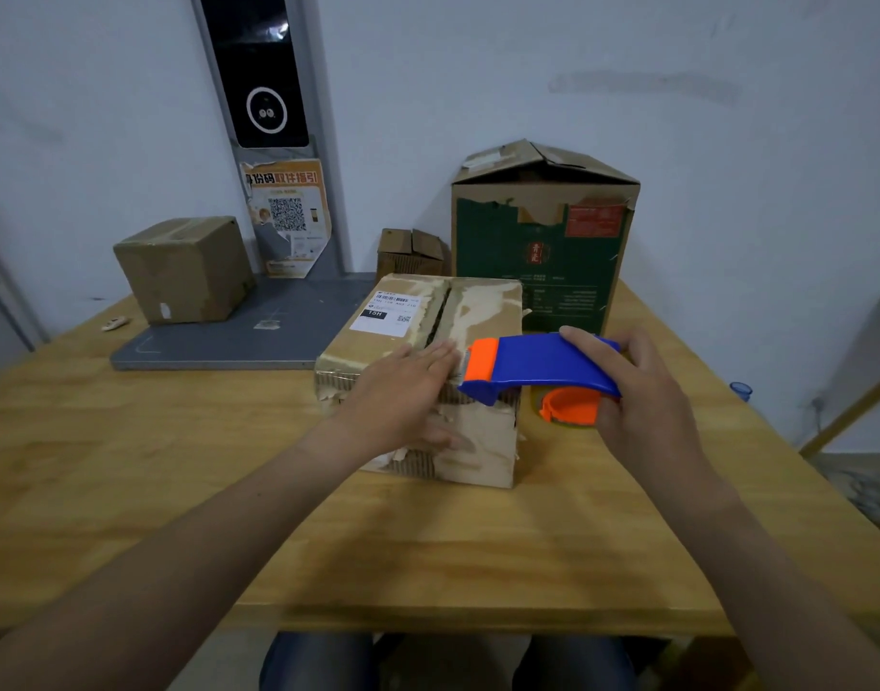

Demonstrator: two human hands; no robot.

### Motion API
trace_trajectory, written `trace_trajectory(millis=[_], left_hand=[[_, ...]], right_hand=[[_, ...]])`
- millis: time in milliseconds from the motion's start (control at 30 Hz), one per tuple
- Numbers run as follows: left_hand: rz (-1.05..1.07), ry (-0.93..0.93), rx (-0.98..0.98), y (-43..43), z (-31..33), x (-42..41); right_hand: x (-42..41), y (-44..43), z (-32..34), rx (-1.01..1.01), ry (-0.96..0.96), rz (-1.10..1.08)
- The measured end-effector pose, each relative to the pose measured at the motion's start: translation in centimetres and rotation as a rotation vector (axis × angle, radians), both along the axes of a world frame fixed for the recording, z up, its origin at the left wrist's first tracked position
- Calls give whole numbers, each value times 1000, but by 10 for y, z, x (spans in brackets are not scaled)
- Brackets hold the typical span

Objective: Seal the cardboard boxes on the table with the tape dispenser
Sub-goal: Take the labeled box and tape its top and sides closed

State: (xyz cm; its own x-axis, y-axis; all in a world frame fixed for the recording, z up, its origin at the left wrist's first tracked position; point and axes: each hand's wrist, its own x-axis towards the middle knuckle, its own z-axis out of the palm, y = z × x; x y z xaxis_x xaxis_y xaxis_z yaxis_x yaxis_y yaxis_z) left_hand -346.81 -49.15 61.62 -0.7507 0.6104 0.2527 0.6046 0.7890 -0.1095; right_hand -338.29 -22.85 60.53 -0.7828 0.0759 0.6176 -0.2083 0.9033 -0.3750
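On the table (128, 466), the tall green box (542, 251) at the back has its flaps peaked up, unsealed. The worn box (482, 311) before me shows its centre seam gaping, so I judge the taping only begun. The brown box (186, 269) far left looks taped, though it's too blurred to be sure; the little box (410, 254) behind stands open. My right hand (642, 396) grips the tape dispenser (542, 364), its mouth at the seam's near end. My left hand (403, 391) lies flat, fingers straight, pressing the lid.
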Motion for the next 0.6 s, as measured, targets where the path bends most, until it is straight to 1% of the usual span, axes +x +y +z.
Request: trace_trajectory(millis=[267,467,600], left_hand=[[38,-38,87,3,7,12],[75,-38,51,6,13,19],[87,-40,41,7,12,18]], right_hand=[[0,6,6,63,28,8],[2,11,13,98,17,43],[5,21,15,88,28,58]])
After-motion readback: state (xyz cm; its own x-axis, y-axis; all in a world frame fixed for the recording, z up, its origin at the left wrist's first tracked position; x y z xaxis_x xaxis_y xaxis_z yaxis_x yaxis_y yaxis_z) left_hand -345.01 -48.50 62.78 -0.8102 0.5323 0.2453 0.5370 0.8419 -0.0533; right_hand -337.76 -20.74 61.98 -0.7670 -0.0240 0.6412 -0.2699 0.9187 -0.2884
